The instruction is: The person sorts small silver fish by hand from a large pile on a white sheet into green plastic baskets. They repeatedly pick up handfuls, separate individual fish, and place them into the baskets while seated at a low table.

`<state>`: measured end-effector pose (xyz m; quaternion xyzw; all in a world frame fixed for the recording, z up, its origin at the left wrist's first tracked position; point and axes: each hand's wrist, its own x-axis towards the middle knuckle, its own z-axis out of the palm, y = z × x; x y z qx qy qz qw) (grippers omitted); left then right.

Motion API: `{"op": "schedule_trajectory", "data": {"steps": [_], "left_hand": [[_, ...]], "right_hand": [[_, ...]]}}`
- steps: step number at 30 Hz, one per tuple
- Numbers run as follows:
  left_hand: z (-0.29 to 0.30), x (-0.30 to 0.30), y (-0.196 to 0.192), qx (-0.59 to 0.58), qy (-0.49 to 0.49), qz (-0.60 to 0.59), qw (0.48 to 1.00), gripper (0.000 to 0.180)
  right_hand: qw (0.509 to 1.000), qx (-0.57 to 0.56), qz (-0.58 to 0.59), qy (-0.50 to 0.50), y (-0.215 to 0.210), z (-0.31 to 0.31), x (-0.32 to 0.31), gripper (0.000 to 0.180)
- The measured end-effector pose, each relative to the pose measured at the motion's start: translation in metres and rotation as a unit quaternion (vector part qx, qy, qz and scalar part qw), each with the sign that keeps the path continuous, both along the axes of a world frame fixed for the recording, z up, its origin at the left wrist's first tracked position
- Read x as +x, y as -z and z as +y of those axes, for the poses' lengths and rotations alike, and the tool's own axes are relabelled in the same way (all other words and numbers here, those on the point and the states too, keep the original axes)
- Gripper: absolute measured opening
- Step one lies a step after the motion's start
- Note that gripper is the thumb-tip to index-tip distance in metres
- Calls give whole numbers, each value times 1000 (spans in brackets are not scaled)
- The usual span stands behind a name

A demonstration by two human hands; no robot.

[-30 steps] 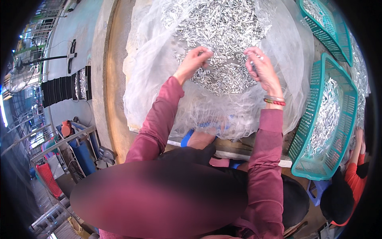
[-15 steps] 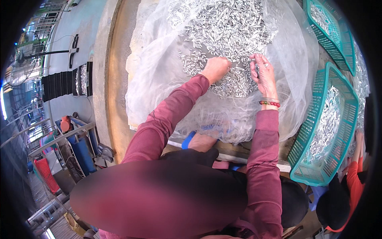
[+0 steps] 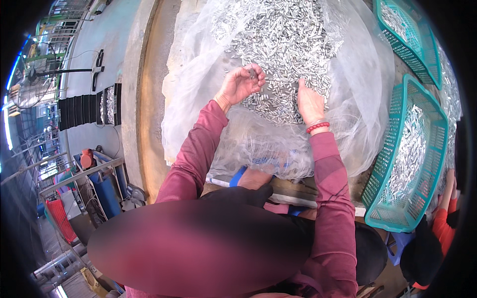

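Many small silver metal pins (image 3: 283,35), short and rod-shaped, lie heaped on a sheet of white netting (image 3: 194,109). At the left side of the heap my left hand (image 3: 238,87) is turned palm up, its fingers curled round a few small metal pins (image 3: 252,73). To its right, my right hand (image 3: 311,103) rests back upward at the heap's near right part. Its thumb points away from me and the fingers are curled under; whatever they hold is hidden. A red bead bracelet (image 3: 318,127) circles that wrist.
Green plastic baskets (image 3: 380,198) with silver pieces stand on the right; a person's orange sleeve (image 3: 443,228) shows beyond. A bare foot with a blue strap (image 3: 237,177) is at the netting's near edge. On the left are a concrete ledge (image 3: 131,124) and a metal-framed cart (image 3: 107,184).
My left hand has moved left off the pins and turned palm up. My right hand has shifted left and slightly nearer, turning its back upward.
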<state>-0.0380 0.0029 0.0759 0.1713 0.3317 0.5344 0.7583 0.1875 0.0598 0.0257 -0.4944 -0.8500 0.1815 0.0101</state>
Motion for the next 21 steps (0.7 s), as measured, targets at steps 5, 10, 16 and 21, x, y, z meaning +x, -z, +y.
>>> {"op": "schedule_trajectory", "data": {"steps": [5,10,16,21], "left_hand": [[27,4,1,-26,13,169,985,22],[43,37,45,183,65,758,623,11],[42,40,61,131,138,824,534,20],[31,15,30,43,100,706,700,28]], "right_hand": [[999,-32,-12,3,2,0,-14,20],[901,-320,253,146,10,22,8,16],[963,-151,210,71,-1,13,18,18],[1000,-4,-13,-18,-10,-10,-3,22]]}}
